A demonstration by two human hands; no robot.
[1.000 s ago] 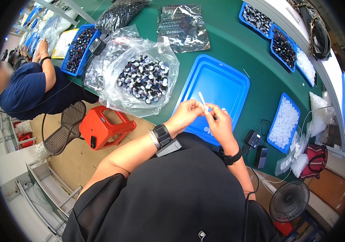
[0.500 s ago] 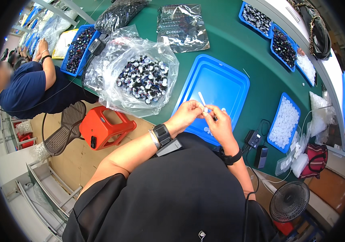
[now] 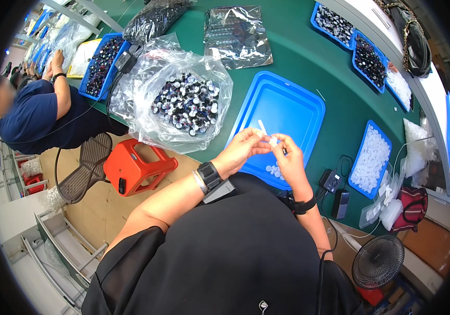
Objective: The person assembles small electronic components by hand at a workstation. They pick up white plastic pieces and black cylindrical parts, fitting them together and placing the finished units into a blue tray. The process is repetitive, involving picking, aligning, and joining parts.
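Both my hands meet over the near part of a blue tray (image 3: 313,113). My left hand (image 3: 239,152) is closed in a pinch, and a thin white stick (image 3: 262,126) juts up from its fingertips. Close against it, my right hand (image 3: 291,160) pinches a small white cap-like piece (image 3: 273,141). A small dark part (image 3: 285,151) shows by the right fingers; whether it is attached to the white piece I cannot tell. Several small whitish discs (image 3: 273,170) lie in the tray below my hands.
Left of the tray stands an open clear bag (image 3: 185,105) of small black-and-white parts. A blue tray of white caps (image 3: 371,157) and a black adapter (image 3: 330,180) are at right. Further blue trays (image 3: 369,60) line the back right. A co-worker (image 3: 38,113) sits at left beside a red stool (image 3: 135,165).
My hands have shifted slightly apart and the right one has turned, so the white piece shows more clearly. The white stick has moved a little up and left. More discs show in the tray.
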